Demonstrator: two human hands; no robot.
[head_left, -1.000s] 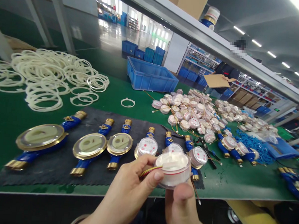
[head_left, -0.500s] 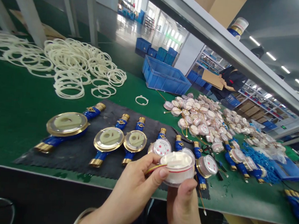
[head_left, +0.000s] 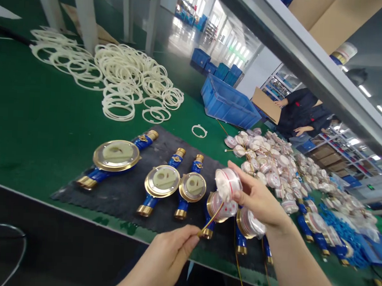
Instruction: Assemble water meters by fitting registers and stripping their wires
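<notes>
Held up on its edge in my right hand (head_left: pixel 260 200) is a round, clear-cased water meter register (head_left: pixel 226 185) with a white underside and a red band. My left hand (head_left: pixel 170 255) pinches its thin yellow-brown wire (head_left: pixel 215 216), pulled taut down to the left. Just behind and below the held register lies a blue meter body with another register (head_left: pixel 228 210) on it, partly hidden. To the left, a large brass-rimmed blue water meter (head_left: pixel 117 156) and two smaller ones (head_left: pixel 162 182) lie on the black mat (head_left: pixel 111 203), their pale inner plates facing up.
Pale plastic rings (head_left: pixel 124 69) are heaped at the back left, with one loose ring (head_left: pixel 199 131) apart. Many registers (head_left: pixel 267 155) are piled at the right, in front of a blue crate (head_left: pixel 229 104). A metal shelf beam (head_left: pixel 294 59) crosses above. Another person (head_left: pixel 303 112) stands beyond.
My right hand has lifted and tipped the register onto its edge, away from my left hand. My left hand has let go of the case and now grips the wire. The view has shifted.
</notes>
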